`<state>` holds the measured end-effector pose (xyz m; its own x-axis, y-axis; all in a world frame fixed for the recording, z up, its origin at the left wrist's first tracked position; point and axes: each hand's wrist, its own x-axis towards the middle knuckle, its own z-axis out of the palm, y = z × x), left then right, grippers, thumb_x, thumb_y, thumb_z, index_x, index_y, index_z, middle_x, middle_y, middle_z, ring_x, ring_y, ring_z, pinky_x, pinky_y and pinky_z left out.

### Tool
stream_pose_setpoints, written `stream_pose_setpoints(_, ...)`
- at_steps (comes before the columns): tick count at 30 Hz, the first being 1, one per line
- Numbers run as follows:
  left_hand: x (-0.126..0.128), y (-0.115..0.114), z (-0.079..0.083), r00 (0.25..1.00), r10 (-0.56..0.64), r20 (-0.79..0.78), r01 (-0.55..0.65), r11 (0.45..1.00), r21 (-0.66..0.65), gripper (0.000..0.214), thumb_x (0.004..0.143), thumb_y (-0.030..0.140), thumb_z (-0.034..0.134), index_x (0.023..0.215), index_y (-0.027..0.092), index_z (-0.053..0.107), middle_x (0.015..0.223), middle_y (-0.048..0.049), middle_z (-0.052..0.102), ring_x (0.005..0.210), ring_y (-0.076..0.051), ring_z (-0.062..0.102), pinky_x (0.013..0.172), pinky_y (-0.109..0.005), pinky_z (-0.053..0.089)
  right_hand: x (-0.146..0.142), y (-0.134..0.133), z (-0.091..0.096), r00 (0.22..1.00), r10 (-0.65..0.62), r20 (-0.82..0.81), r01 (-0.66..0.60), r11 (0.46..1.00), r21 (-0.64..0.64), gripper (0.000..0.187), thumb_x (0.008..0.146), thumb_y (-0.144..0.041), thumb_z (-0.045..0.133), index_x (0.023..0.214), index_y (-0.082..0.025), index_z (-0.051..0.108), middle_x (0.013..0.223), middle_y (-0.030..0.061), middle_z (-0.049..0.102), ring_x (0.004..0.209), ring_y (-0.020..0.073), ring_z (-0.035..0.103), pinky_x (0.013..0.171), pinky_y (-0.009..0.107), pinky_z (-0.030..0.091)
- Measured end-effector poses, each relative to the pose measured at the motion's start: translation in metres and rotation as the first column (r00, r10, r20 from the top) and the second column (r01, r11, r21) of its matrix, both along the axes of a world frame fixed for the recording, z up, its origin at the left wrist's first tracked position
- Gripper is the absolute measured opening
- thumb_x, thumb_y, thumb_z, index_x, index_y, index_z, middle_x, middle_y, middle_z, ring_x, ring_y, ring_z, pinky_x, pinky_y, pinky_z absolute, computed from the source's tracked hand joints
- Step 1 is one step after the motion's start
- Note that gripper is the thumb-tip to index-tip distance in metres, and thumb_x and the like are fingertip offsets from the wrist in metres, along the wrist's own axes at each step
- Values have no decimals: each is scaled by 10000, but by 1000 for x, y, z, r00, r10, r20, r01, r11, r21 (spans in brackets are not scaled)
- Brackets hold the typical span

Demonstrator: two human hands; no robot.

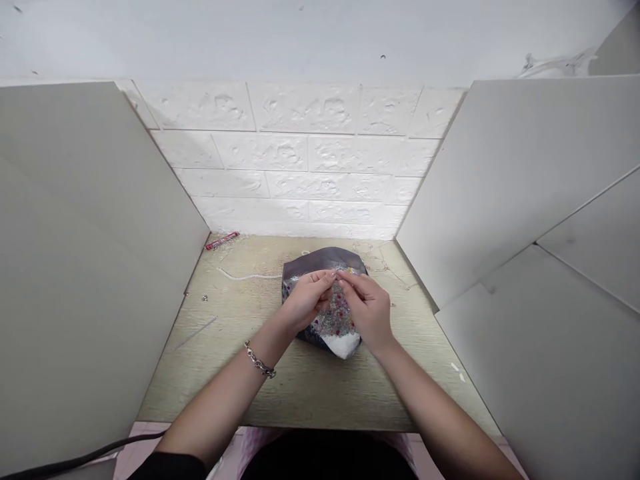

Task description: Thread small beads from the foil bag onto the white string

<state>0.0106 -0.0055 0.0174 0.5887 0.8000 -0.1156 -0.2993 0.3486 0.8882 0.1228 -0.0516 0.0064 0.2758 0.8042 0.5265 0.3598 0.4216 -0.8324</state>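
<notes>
Both my hands meet over a dark, open bag filled with small clear, red and yellow beads. My left hand, with a chain bracelet on the wrist, pinches with thumb and forefinger. Fingertip to fingertip with it, my right hand pinches in the same way. Whatever lies between the fingertips is too small to make out. From the bag's left side a thin white beaded strand runs across the table. White material shows at the bag's near edge.
A red tube-like packet lies at the table's back left corner. A thin pale stick and small bits are on the left. Thin wire-like strands lie at the right. Grey panels stand on both sides, a white brick wall behind.
</notes>
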Motion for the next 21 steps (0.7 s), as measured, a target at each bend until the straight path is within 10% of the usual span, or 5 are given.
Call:
stream_pose_setpoints(14, -3, 1, 1, 969, 87, -233, -25, 966, 258, 355, 702, 445, 507, 557, 126, 450, 408, 73, 226, 358, -25, 168, 351, -183, 97, 5, 7, -4, 959, -101, 265, 77, 992, 102, 183, 763, -240, 457, 830, -172, 613, 655, 16, 539, 588, 107, 462, 557, 247, 388)
stream_pose_setpoints(21, 3, -4, 6, 944, 172, -282, -99, 962, 255, 286, 723, 267, 496, 940, 104, 589, 442, 56, 359, 339, -19, 240, 327, -161, 166, 16, 13, -1, 972, -170, -165, 161, 985, -68, 218, 761, -345, 439, 824, -167, 548, 599, -14, 480, 553, 99, 448, 526, 232, 374)
